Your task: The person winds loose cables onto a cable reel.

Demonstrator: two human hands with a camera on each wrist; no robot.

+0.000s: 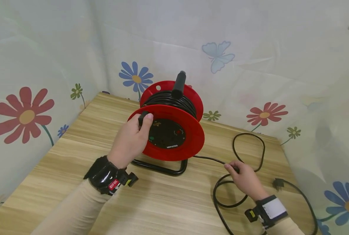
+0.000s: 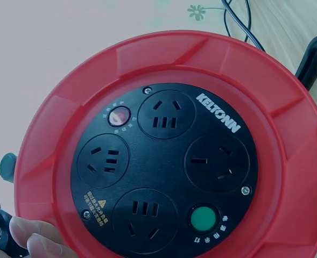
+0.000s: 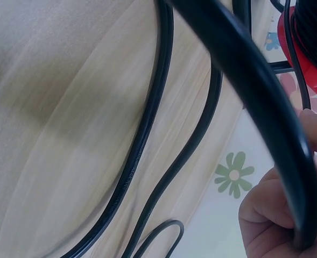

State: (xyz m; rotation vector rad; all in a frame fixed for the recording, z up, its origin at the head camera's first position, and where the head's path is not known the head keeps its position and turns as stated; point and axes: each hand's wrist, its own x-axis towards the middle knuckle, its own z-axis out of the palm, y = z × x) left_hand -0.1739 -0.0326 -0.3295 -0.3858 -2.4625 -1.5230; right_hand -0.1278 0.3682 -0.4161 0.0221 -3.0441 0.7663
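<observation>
Cable reel, Keltonn [image 1: 174,154]: upright on table [image 1: 162,202], beyond and between the hands. 
Left hand [image 1: 130,138]: curled round black winding knob [image 1: 142,118], apparently for turning leverage. 
Right hand [image 1: 246,179]: pinching black power cable [image 1: 210,158], seemingly to control its feed. 
Between flanges [image 1: 196,97]: many turns of wound cable [image 1: 169,99]. 
Loose loops [image 1: 232,206]: around right hand. 
Plug [image 1: 278,183]: to its right.
</observation>
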